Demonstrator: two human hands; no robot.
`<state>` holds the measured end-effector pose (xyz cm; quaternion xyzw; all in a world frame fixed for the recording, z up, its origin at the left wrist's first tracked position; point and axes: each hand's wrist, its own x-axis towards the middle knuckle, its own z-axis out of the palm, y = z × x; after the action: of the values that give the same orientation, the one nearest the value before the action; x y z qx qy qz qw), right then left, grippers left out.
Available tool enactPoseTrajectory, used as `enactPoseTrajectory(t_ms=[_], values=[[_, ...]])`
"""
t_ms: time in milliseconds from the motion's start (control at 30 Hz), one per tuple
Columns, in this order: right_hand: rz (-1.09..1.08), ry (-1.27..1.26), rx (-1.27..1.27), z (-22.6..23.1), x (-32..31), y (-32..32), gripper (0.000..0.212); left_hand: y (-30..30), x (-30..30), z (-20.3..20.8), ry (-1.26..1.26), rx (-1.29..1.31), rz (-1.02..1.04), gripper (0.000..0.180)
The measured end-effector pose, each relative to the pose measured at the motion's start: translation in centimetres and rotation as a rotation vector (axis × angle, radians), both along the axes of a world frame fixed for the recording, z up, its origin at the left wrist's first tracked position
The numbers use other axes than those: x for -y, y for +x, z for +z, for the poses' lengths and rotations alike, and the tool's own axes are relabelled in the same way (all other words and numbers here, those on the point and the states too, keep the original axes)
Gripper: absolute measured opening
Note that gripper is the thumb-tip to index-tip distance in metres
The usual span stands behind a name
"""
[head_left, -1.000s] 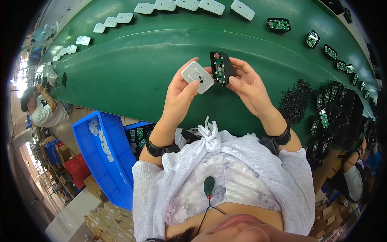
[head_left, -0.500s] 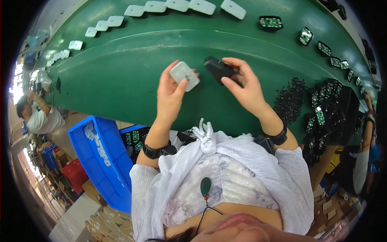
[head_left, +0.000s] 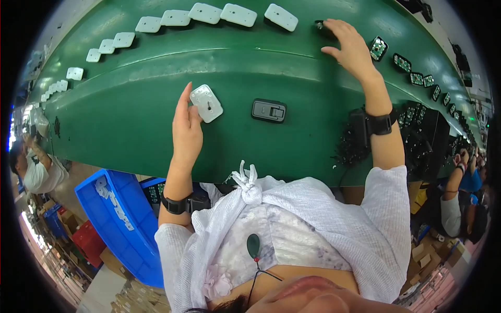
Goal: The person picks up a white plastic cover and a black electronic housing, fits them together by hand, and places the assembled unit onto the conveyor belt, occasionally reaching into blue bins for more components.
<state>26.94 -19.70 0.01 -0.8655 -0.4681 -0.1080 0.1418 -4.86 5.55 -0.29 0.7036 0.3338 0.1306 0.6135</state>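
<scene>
One blue bin point(head_left: 117, 224) holds a white strip point(head_left: 112, 201).

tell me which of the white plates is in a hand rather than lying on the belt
The white plate held by the left hand, near the belt's front edge. The other white plates lie untouched in a row along the far side.

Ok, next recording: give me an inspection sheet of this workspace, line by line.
Surface: long green conveyor belt.
Job's things: square white plastic cover plate; black rectangular housing lying free on the belt.
Clutter: row of white plates; green circuit boards in black frames; pile of small black parts.
Hands: left hand holds the cover plate; right hand reaches to the far belt edge, on a small dark part.
Cables: nothing seen.
Surroundings: blue plastic bin; other people at both sides.
</scene>
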Motion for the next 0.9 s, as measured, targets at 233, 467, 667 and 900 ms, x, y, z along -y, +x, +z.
enactPoseTrajectory(t_ms=[233, 467, 667, 900], values=[[-0.255, 0.258, -0.472, 0.3, -1.6, -0.1, 0.043, -0.5, -2.0, 2.9, 0.810, -0.137, -0.253, 0.070], [-0.144, 0.194, -0.718, 1.5, -0.7, -3.7, 0.034, -1.2, -3.8, 4.5, 0.977, -0.394, -0.411, 0.075], [-0.038, 0.095, -0.475, 2.4, -0.7, -5.6, 0.039, -1.6, -6.6, 2.7, 1.202, -0.251, -0.811, 0.063], [-0.061, 0.111, -0.389, 2.8, -2.3, -7.2, 0.038, 0.9, -5.5, -0.8, 1.202, 0.037, -0.481, 0.049]])
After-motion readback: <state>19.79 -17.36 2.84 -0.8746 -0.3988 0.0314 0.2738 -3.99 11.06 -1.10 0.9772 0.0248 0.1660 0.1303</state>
